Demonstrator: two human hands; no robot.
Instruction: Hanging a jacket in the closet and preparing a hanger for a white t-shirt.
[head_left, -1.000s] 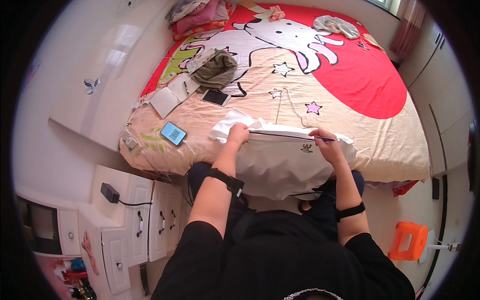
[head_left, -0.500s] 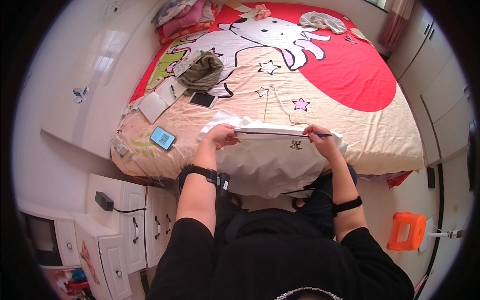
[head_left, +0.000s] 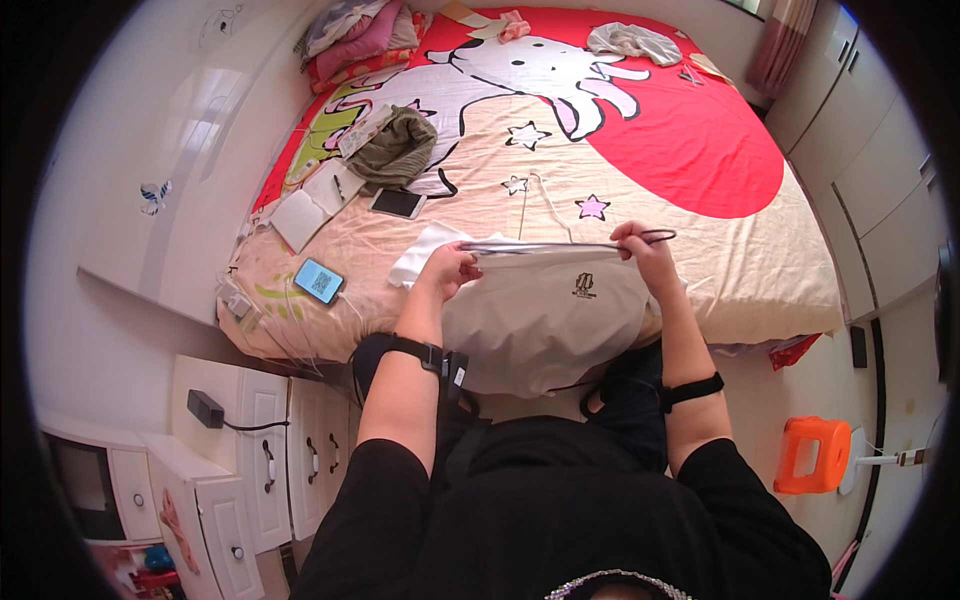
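Note:
A white cloth [head_left: 540,320] with a small black print hangs over the front edge of the bed, in front of my knees. Along its upper edge a dark cord [head_left: 550,247] runs almost straight between my hands. My left hand [head_left: 449,268] pinches the upper left corner of the cloth, with one end of the cord by its fingers. At the right end, my right hand [head_left: 642,250] is closed on the cord. A short loop of it sticks out past the fingers. Whether the cord runs inside a hem or on top of it, I cannot tell.
On the bed [head_left: 730,270] lie a lit phone [head_left: 319,281], a dark-screened phone [head_left: 398,203], an open notebook [head_left: 303,215] with a pen, and an olive cloth [head_left: 392,150]. An orange stool [head_left: 812,456] stands at right; white drawers [head_left: 265,450] at left.
The cord's end past my right hand pointed straight out and now bends into a loop. My right hand has risen slightly, and the cloth's print shows more fully.

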